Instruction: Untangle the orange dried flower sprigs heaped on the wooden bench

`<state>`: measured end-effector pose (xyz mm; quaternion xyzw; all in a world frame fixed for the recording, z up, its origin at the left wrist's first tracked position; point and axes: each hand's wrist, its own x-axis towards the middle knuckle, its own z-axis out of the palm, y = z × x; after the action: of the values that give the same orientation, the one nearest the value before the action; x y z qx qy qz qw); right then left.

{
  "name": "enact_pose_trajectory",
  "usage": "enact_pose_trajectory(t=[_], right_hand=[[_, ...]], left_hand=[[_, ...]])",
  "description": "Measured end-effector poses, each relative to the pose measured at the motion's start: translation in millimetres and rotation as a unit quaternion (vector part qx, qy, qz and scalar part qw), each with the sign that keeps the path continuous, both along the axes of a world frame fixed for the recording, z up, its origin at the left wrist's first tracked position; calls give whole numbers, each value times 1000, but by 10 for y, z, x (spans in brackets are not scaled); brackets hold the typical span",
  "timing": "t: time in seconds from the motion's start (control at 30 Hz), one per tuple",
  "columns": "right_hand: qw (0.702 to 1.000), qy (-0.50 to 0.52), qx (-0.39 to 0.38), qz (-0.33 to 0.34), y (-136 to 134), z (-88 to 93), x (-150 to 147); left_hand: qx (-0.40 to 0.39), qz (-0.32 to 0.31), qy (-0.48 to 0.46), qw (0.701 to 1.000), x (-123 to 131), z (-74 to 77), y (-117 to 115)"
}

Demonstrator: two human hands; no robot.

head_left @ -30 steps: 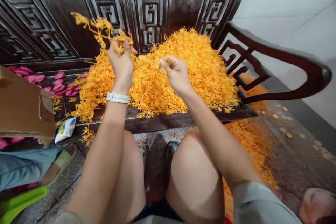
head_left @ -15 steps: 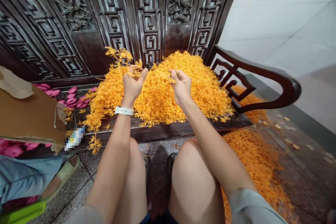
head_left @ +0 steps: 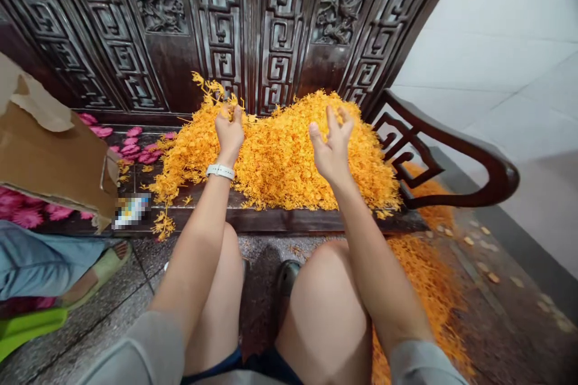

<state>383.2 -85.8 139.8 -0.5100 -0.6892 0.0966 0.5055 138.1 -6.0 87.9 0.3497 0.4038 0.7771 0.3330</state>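
Note:
A big heap of small orange artificial flowers (head_left: pixel 289 150) lies on the seat of a dark carved wooden bench (head_left: pixel 271 219). My left hand (head_left: pixel 229 132), with a white watch on its wrist, is closed on a sprig of orange flowers (head_left: pixel 210 91) that sticks up and to the left above the heap. My right hand (head_left: pixel 333 143) hovers over the heap's right part, its fingers spread apart and nothing in them. My bare knees fill the lower middle of the view.
A torn cardboard box (head_left: pixel 54 156) stands at the left over pink flowers (head_left: pixel 130 147). A small packet (head_left: pixel 130 210) lies at the bench's front edge. More orange flowers (head_left: pixel 424 295) cover the floor at the right, below the curved armrest (head_left: pixel 451 156). Another person's leg (head_left: pixel 40 264) is at the lower left.
Both hands have moved away from me and down toward the heap. My right hand has gone from a pinch to spread fingers. The left hand keeps its sprig.

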Motion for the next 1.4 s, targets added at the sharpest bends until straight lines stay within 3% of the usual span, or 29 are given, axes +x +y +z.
enact_pose_trajectory(t=[0.07,0.17,0.33,0.53,0.73,0.93,1.13,1.27,1.4], right_hand=[[997,5,-75,18,304,-250,119],[987,56,-134,69,432,-432,139],[931,195,-227,208,233,-379,-41],[901,228,-281,239,109,-366,-201],[880,254,-294,273,108,-390,-209],[902,182,-244,306,149,-397,-145],[958,160,-84,224,198,-335,-191],[970,88,15,224,-169,-21,-294],[943,215,140,210,-519,372,-224]], left_hand=[[10,41,22,999,74,61,-67],[16,60,31,998,180,93,-137],[33,10,28,999,367,112,-215],[10,-52,31,998,601,204,-383],[11,-170,138,976,625,271,-560],[11,-148,195,969,583,260,-562],[22,-51,188,981,433,138,-327],[20,-38,214,976,351,-1,-156],[-18,17,155,988,63,-154,16]])
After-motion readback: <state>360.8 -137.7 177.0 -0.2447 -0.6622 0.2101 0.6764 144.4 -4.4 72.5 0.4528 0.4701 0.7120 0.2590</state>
